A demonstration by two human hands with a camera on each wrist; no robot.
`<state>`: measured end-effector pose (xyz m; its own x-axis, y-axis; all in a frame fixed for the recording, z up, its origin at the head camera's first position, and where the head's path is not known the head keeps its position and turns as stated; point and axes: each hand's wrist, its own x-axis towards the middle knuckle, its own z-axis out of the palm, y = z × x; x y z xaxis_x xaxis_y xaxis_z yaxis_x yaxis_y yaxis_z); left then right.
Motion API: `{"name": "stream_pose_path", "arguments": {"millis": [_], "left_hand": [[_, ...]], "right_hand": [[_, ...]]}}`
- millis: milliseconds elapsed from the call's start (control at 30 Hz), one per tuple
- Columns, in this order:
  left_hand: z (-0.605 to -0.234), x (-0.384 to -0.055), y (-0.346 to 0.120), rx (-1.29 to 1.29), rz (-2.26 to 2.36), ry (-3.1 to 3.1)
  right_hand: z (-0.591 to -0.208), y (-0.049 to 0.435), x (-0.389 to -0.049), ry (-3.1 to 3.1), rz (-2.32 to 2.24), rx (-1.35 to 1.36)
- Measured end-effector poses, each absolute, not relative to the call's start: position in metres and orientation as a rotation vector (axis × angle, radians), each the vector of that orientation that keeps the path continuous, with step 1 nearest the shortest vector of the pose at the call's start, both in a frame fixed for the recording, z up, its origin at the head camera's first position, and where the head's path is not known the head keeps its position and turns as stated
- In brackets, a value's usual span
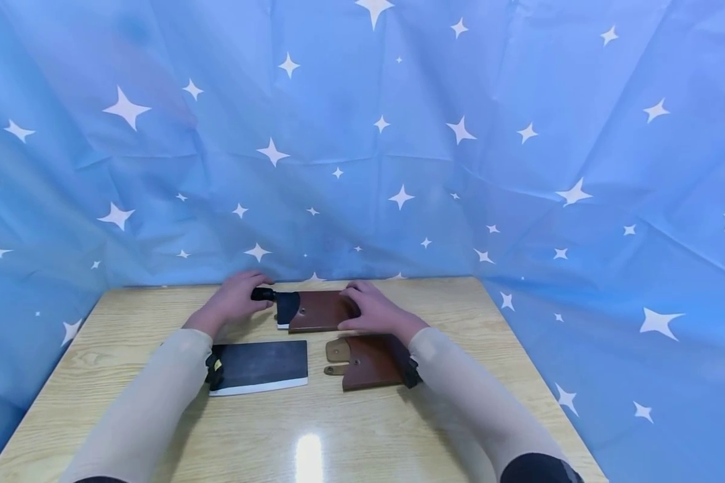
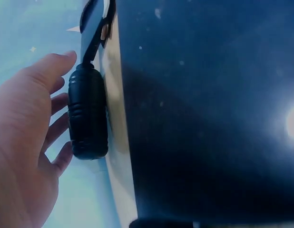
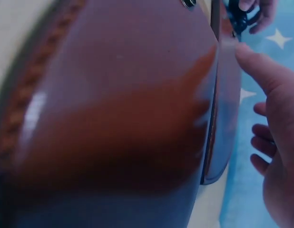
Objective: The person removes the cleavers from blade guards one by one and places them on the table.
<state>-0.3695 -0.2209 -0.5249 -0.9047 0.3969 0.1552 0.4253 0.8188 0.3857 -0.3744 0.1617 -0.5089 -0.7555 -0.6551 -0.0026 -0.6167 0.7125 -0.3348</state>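
At the back of the table a cleaver (image 1: 287, 308) lies with most of its blade inside a brown leather sheath (image 1: 320, 312). My left hand (image 1: 237, 296) is beside its black handle (image 2: 87, 114); in the left wrist view the fingers lie loosely along the handle, with the thumb off it. At the sheath's right end is my right hand (image 1: 376, 311), its thumb by the leather and its fingers spread; contact is hard to tell. Nearer me lie a bare cleaver (image 1: 260, 365), its handle end hidden by my left wrist, and a second brown sheath (image 1: 368, 365), flap open.
All of this lies on a light wood table (image 1: 350, 429). Right behind its far edge hangs a blue curtain (image 1: 338, 221) with white stars. The bare cleaver's pale edge faces me, below my left forearm's reach.
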Motion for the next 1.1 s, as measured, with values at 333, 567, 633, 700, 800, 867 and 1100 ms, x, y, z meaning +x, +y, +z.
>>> {"name": "stream_pose_path", "arguments": {"millis": [333, 567, 633, 700, 800, 867, 1100], "left_hand": [[-0.533, -0.378, -0.218, -0.69, -0.774, -2.926], [-0.534, -0.379, -0.217, -0.6, -0.987, -2.962], [-0.534, -0.379, -0.217, -0.583, -1.001, -2.965], [-0.534, -0.379, -0.217, -0.58, -1.003, -2.96], [-0.534, -0.378, -0.215, -0.55, -1.024, -2.962], [-0.534, -0.377, -0.214, -0.533, -1.036, -2.969], [-0.535, -0.376, -0.212, -0.479, -1.056, -2.992]], "right_hand": [[-0.51, 0.129, -0.386, 2.704, -0.497, -1.107], [-0.519, 0.11, -0.384, 2.707, -0.433, -1.117], [-0.522, 0.107, -0.384, 2.711, -0.412, -1.098], [-0.525, 0.105, -0.384, 2.718, -0.371, -1.084], [-0.527, 0.102, -0.385, 2.718, -0.318, -1.079], [-0.527, 0.101, -0.385, 2.718, -0.292, -1.071], [-0.525, 0.095, -0.385, 2.728, -0.27, -1.054]]}}
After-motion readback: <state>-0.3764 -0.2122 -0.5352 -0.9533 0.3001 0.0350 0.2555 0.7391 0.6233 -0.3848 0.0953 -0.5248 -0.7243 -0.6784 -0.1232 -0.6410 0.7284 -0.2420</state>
